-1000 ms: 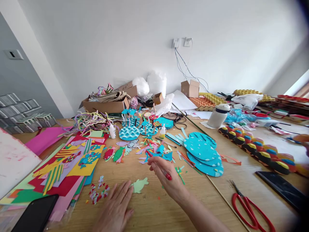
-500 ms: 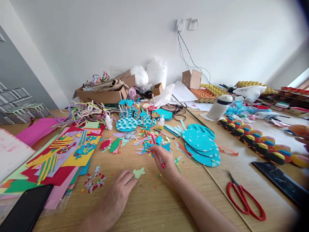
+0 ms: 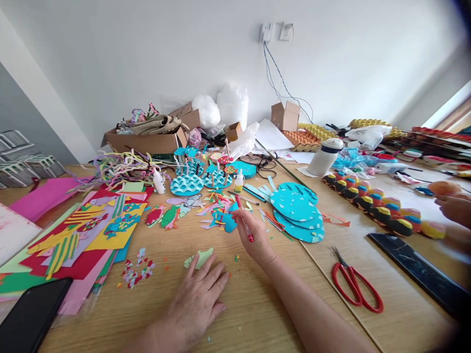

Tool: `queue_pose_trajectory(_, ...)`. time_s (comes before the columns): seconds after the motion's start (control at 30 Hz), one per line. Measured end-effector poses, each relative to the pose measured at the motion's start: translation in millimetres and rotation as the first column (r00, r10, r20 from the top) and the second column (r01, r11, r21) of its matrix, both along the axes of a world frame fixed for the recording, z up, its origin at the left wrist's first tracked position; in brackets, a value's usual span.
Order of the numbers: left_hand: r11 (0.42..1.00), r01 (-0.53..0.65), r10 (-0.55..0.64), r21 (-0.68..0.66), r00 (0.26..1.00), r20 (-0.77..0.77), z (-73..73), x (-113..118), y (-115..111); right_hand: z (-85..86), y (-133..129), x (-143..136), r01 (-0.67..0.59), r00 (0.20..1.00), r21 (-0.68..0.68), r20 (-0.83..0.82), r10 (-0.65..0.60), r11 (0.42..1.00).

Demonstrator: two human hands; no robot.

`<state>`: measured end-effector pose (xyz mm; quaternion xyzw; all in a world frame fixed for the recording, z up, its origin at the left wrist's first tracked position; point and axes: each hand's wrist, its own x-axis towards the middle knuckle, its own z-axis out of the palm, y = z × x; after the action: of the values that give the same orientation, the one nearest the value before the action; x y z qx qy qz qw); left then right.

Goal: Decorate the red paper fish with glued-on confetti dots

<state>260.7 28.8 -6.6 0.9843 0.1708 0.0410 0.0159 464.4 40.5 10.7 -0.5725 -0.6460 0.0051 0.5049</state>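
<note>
My left hand (image 3: 200, 299) lies flat with its fingers spread, and its fingertips touch a pale green paper fish (image 3: 200, 259) on the wooden table. My right hand (image 3: 253, 238) is closed on a red pen (image 3: 246, 226), held just in front of a heap of colourful paper scraps (image 3: 217, 211). Left of the scraps lie a green paper fish (image 3: 170, 216) and a red one (image 3: 154, 215). Small paper bits (image 3: 138, 269) are scattered to the left of my left hand.
Red-handled scissors (image 3: 355, 284), a thin stick (image 3: 331, 287) and a black phone (image 3: 412, 267) lie right. Blue paper discs (image 3: 298, 211) and glue bottles (image 3: 238, 182) stand further back. Coloured sheets (image 3: 84, 235) and another phone (image 3: 35, 311) lie left. A co-worker's hand (image 3: 454, 208) shows far right.
My left hand has shifted right and spread its fingers. The pale green fish has turned and moved slightly left, with more of it showing. The view has shifted a little to the right.
</note>
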Motion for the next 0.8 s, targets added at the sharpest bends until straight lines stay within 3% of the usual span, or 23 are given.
queue_pose_trajectory(0.37,0.997,-0.073,0.072,0.031,0.997,0.037,-5.9,11,8,3.0,0,8,0.059,0.998,0.033,0.019,-0.06,0.998)
queue_pose_trajectory(0.57,0.999,-0.022,0.021,0.031,0.999,0.032,-7.8,16,2,3.3,0,9,0.04,0.998,0.036,0.042,-0.041,0.999)
queue_pose_trajectory(0.8,0.999,-0.017,0.015,0.029,0.997,0.075,-0.4,16,1,5.1,0,7,0.033,0.997,0.039,0.07,-0.036,0.999)
